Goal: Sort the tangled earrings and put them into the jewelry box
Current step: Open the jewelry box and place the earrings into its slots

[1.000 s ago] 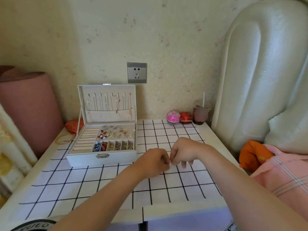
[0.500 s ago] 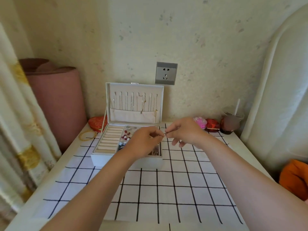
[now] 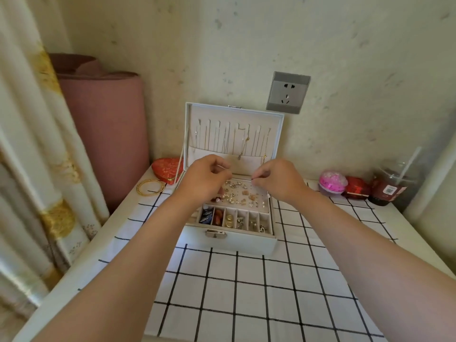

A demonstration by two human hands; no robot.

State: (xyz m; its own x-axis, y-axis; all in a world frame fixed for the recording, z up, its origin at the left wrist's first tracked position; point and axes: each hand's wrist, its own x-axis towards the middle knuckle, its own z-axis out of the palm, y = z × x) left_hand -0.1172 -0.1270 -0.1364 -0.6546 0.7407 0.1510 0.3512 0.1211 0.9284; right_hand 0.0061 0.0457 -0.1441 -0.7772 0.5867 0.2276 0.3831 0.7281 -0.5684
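Left hand (image 3: pixel 204 180) and right hand (image 3: pixel 280 180) above open jewelry box (image 3: pixel 232 243), earrings (image 3: pixel 238 193) beneath

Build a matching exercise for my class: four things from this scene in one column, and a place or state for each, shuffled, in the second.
Things
1. bangles
2. socket
3. cup
4. jewelry box

Places or states
A. on the wall
B. stands open
C. lying left of the box
D. far right, with a straw

Pairs: 1-C; 2-A; 3-D; 4-B
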